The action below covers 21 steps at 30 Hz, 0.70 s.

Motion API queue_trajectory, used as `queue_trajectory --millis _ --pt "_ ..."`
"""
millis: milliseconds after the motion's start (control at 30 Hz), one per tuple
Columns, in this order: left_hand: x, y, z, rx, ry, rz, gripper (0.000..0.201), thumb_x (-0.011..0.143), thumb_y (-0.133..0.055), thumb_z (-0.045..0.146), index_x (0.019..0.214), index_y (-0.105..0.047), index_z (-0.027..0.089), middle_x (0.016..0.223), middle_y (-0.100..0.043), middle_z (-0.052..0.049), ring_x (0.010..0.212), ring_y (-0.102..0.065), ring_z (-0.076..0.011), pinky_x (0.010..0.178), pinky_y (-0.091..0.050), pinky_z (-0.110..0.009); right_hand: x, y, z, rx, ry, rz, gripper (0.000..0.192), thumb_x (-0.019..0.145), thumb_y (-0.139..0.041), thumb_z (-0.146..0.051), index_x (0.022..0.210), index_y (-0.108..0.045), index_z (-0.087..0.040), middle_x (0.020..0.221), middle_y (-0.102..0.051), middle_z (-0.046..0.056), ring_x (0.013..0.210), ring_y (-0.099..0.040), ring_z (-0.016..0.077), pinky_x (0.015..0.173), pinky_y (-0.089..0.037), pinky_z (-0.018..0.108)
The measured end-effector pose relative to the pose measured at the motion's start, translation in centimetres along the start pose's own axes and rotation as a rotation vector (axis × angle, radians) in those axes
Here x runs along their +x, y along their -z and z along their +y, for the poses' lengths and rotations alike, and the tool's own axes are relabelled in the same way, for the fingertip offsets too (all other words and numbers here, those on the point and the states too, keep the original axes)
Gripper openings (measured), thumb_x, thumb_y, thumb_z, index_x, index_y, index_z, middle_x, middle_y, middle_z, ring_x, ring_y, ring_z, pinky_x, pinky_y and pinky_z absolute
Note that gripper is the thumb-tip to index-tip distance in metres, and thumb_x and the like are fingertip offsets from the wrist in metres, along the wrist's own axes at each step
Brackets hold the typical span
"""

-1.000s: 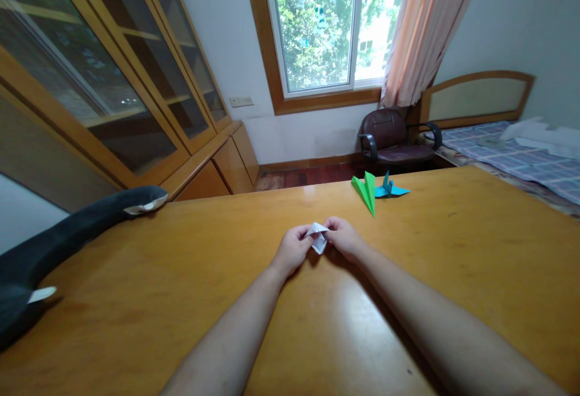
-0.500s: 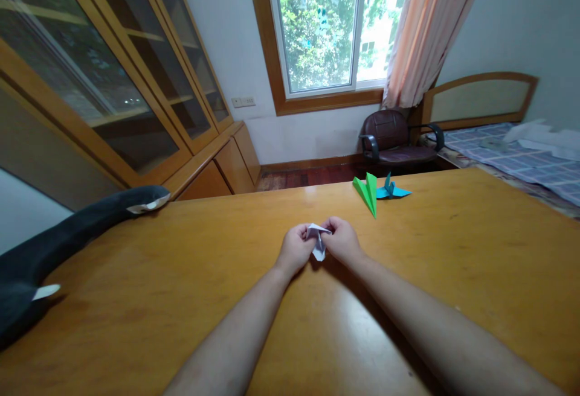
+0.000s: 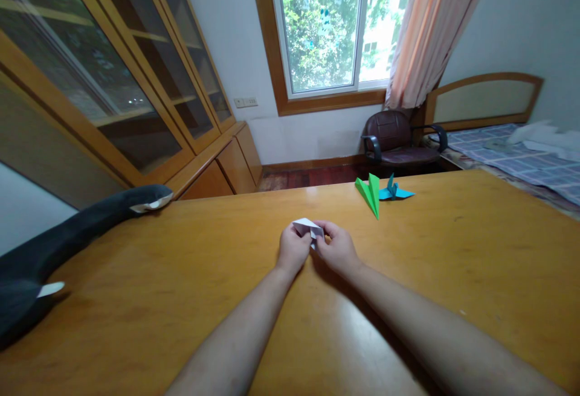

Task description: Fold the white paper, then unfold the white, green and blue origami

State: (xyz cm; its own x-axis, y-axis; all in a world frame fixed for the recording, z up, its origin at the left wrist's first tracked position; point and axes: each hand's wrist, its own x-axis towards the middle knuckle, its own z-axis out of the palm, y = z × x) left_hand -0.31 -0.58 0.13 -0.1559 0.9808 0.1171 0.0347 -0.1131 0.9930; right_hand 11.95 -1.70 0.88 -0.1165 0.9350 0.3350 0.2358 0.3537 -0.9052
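We hold a small folded piece of white paper (image 3: pixel 307 227) over the middle of the wooden table (image 3: pixel 475 245), both hands brought close together around it. Our left hand (image 3: pixel 292 249) pinches the paper from the left, fingers curled over its near edge, and our right hand (image 3: pixel 336 246) pinches it from the right, thumb and fingertips closed on the fold. The two hands all but touch, with the paper sticking up and away from us between them. Whether the paper rests on the tabletop or sits just above it, we cannot tell.

Farther off on the table, to the right, lies a green paper plane (image 3: pixel 370 192), and just beside it a blue paper bird (image 3: pixel 393 191), the two touching or nearly so. At the left edge of the table lies a dark plush toy (image 3: pixel 67 236) with pale tips. Beyond the table stand a dark armchair (image 3: pixel 396 139) and a bed (image 3: pixel 525 157)
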Motion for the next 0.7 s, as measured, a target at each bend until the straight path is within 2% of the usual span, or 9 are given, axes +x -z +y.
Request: queue_trajectory --millis 133,267,367,500,633,700 --pt "0.0 -0.1 -0.1 -0.011 -0.027 -0.002 0.014 0.066 -0.062 0.019 0.077 -0.067 0.012 0.077 -0.067 -0.006 0.073 -0.060 -0.0175 0.066 -0.047 -0.024 -0.5 -0.3 0.0 -0.277 0.273 -0.046 0.047 0.078 -0.045 -0.007 0.121 -0.059 -0.017 0.119 -0.065 0.012 0.110 -0.059 0.0236 0.100 -0.044 0.042" --pt "0.2 -0.4 -0.4 -0.157 0.018 0.012 0.020 0.068 -0.062 0.022 0.084 -0.067 0.012 0.086 -0.069 -0.007 0.080 -0.062 -0.0195 0.074 -0.049 -0.028 -0.8 -0.7 0.7 -0.483 0.441 -0.117 0.058 0.077 -0.039 -0.003 0.135 -0.047 -0.008 0.137 -0.050 0.018 0.129 -0.045 0.0250 0.108 -0.037 0.046" --pt "0.1 -0.5 -0.2 -0.348 0.087 -0.017 0.024 0.064 -0.067 0.023 0.086 -0.066 0.012 0.090 -0.068 -0.008 0.086 -0.062 -0.0205 0.081 -0.049 -0.030 -1.0 -0.9 1.1 -0.633 0.466 -0.160 0.061 0.078 -0.038 -0.003 0.139 -0.040 -0.004 0.144 -0.039 0.020 0.136 -0.034 0.0271 0.111 -0.031 0.049" --pt "0.1 -0.1 0.3 -0.641 0.181 -0.086 0.034 0.057 -0.074 0.018 0.089 -0.065 0.012 0.096 -0.067 -0.008 0.100 -0.060 -0.0203 0.095 -0.044 -0.030 -1.2 -0.9 0.8 -0.747 0.427 -0.222 0.061 0.083 -0.037 -0.007 0.144 -0.033 -0.009 0.150 -0.029 0.016 0.140 -0.025 0.0287 0.112 -0.026 0.053" --pt "0.3 0.3 0.2 -0.722 0.216 -0.011 0.034 0.059 -0.080 0.023 0.087 -0.065 0.011 0.098 -0.067 -0.009 0.099 -0.061 -0.0178 0.096 -0.044 -0.028 -1.0 -0.5 0.2 -0.665 0.424 -0.288 0.057 0.088 -0.037 -0.014 0.145 -0.033 -0.011 0.150 -0.031 0.015 0.139 -0.028 0.0280 0.112 -0.025 0.052" --pt "0.5 0.5 0.1 -0.699 0.229 0.012 0.035 0.060 -0.081 0.026 0.088 -0.064 0.011 0.096 -0.067 -0.009 0.093 -0.062 -0.0178 0.090 -0.047 -0.028 -0.7 -0.2 0.4 -0.541 0.407 -0.263 0.053 0.089 -0.039 -0.018 0.141 -0.038 -0.012 0.147 -0.037 0.015 0.136 -0.034 0.0261 0.111 -0.029 0.048"
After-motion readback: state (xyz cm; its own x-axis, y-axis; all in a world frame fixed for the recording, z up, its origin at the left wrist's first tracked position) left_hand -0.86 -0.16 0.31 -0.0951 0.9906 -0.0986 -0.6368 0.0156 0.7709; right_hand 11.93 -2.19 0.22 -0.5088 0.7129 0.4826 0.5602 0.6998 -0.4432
